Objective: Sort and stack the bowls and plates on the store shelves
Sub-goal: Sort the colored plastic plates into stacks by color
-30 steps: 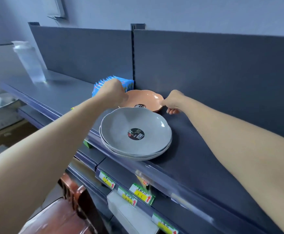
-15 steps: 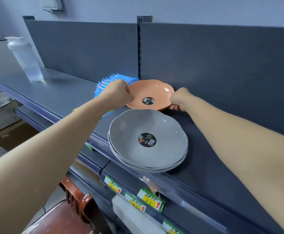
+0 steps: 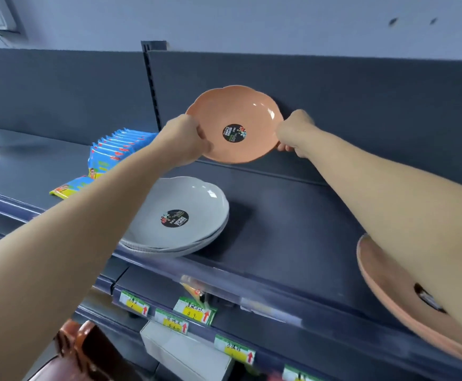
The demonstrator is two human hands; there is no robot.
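A dark grey store shelf (image 3: 293,215) runs across the view, with a back panel (image 3: 361,105) of the same colour, a slotted upright post (image 3: 152,86) and a pale wall above.

Both arms reach forward to a scalloped orange plate (image 3: 235,111), which is held in the air in front of the back panel. It is clear of the shelf and tilted so that its face and a round black sticker (image 3: 234,133) turn toward the camera. The left hand (image 3: 181,140) grips its left rim, thumb on the face and fingers curled behind. The right hand (image 3: 293,130) pinches the right rim, with curled fingertips (image 3: 282,147) showing under the edge.

Below and in front of the held plate, a stack of grey plates (image 3: 185,199) sits near the shelf's front edge, the top one bearing its own black label (image 3: 174,218). To the right, well apart from the grey stack, more orange plates (image 3: 389,292) lie stacked, partly hidden by the right forearm.

To the left stands a row of blue snack packets (image 3: 117,149), and one packet (image 3: 71,187) lies flat beside them. Green and yellow price tags (image 3: 194,309) line the lower shelf edge above a white box (image 3: 185,350). At bottom left is a brown object (image 3: 81,350), too blurred to identify.
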